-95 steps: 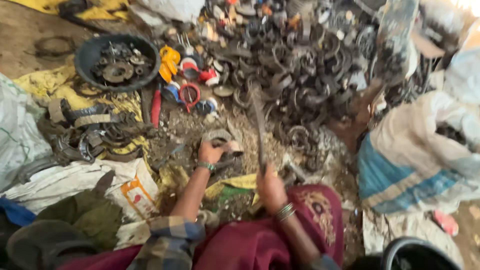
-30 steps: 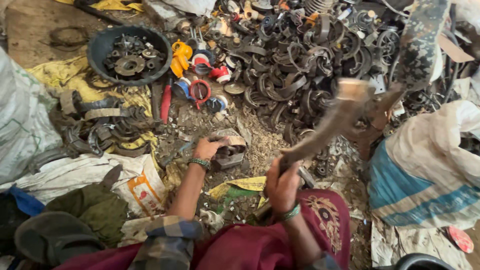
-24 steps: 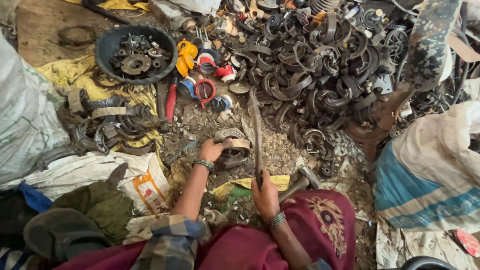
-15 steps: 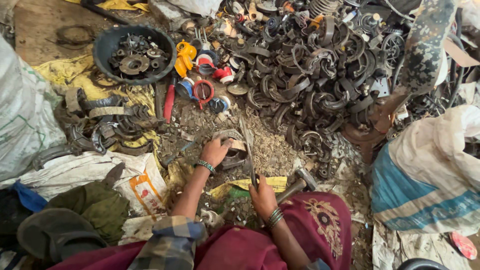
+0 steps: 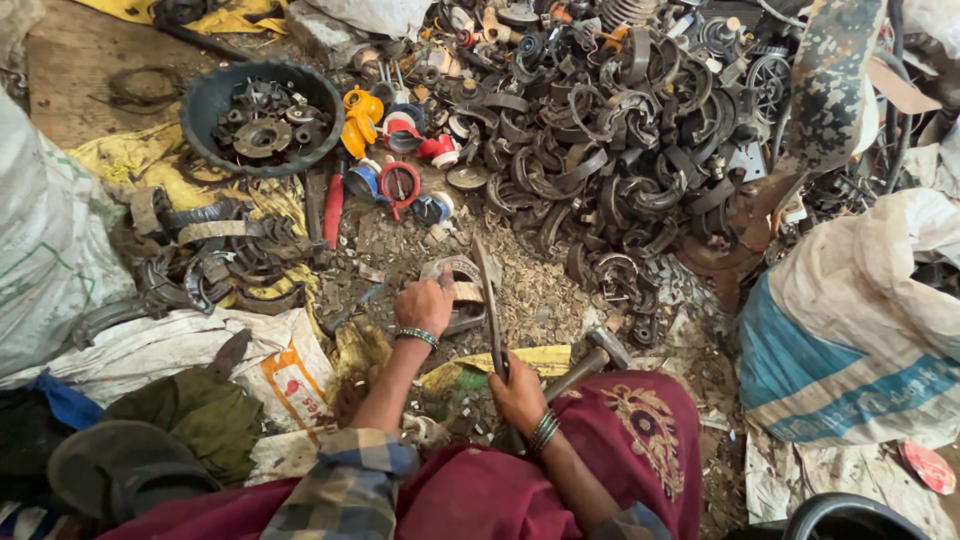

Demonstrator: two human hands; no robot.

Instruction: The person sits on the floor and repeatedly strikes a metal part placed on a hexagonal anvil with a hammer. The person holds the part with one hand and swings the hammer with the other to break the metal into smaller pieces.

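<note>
My left hand point(image 5: 424, 304) presses down on a curved metal brake shoe point(image 5: 462, 293) that lies on the gritty ground. My right hand point(image 5: 517, 390) grips a long flat metal blade point(image 5: 489, 295), which stands nearly on end with its far tip beside the brake shoe. A hammer point(image 5: 588, 361) lies right next to my right hand, against my maroon-clad knee point(image 5: 640, 440), its head pointing away. Both wrists wear bangles.
A big heap of rusty brake shoes point(image 5: 610, 150) fills the ground ahead. A black basin point(image 5: 205, 105) of metal parts stands at the upper left, with red and yellow parts point(image 5: 400, 185) beside it. White sacks point(image 5: 50, 250) lie left, a blue-and-white sack point(image 5: 850, 340) right.
A second ago the hammer was raised in my right hand. It has come down and lies by my knee, and the right hand holds the blade. The left hand stayed on the brake shoe.
</note>
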